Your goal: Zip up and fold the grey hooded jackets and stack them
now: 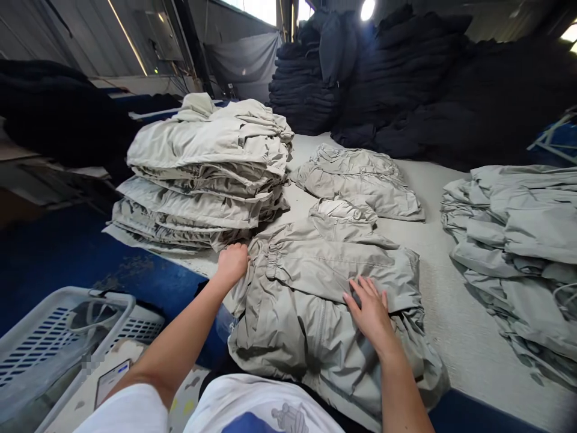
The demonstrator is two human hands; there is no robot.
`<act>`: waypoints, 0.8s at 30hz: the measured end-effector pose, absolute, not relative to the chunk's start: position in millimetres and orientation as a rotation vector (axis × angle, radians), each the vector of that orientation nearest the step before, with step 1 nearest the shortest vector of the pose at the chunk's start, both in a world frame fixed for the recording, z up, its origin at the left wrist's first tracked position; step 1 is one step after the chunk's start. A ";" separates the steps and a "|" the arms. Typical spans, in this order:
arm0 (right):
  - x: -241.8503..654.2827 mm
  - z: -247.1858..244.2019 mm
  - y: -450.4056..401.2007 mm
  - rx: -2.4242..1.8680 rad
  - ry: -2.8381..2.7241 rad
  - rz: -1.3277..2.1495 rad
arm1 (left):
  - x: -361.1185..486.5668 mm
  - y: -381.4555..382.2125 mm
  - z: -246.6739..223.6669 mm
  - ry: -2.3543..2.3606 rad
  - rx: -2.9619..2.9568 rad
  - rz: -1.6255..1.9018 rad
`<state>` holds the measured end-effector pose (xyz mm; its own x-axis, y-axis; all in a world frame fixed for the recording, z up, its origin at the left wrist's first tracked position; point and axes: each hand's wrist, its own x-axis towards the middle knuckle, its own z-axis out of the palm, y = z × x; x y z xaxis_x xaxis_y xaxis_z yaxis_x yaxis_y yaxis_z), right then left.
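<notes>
Two bare hands at a pale counter (455,300). The gray garment (300,307), taken here as the landmark, lies on the counter directly before the person, its folds wrinkled, a gathered elastic band toward its left end and a zipper running across its nearer half; its near side reaches the counter's front edge. The left hand (233,264) is closed in a fist on the garment's left edge, the fingertips hidden from sight. The right hand (370,310) rests palm down on the right half of the garment, fingers spread and extended, gripping nothing.

Left of the garment and beyond it rises a tall pile of light garments (207,150), layered unevenly. Just beyond the garment lies a low folded piece (360,180), likewise creased. To its right, apart from it across bare counter, stands a second gray stack (527,234). Well beyond the garment are dark stacks of cloth (306,90), piled high. Left of the garment and lower down sits a white plastic basket (115,328) with slotted walls, clear plastic showing inside.
</notes>
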<state>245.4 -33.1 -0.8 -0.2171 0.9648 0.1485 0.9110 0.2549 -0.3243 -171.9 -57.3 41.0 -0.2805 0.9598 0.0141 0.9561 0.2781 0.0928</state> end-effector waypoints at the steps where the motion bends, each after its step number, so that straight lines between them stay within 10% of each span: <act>1: 241.5 1.5 -35.7 -1.654 -2.187 0.273 | -172.9 -57.5 44.4 2.485 1.840 0.129; 12: 115.3 67.6 -98.4 -0.885 -1.764 1.455 | -123.4 -79.4 126.9 1.615 1.479 1.211; 24: 102.1 50.8 -73.6 -0.801 -1.176 1.699 | -155.0 -122.1 95.2 1.469 1.735 0.256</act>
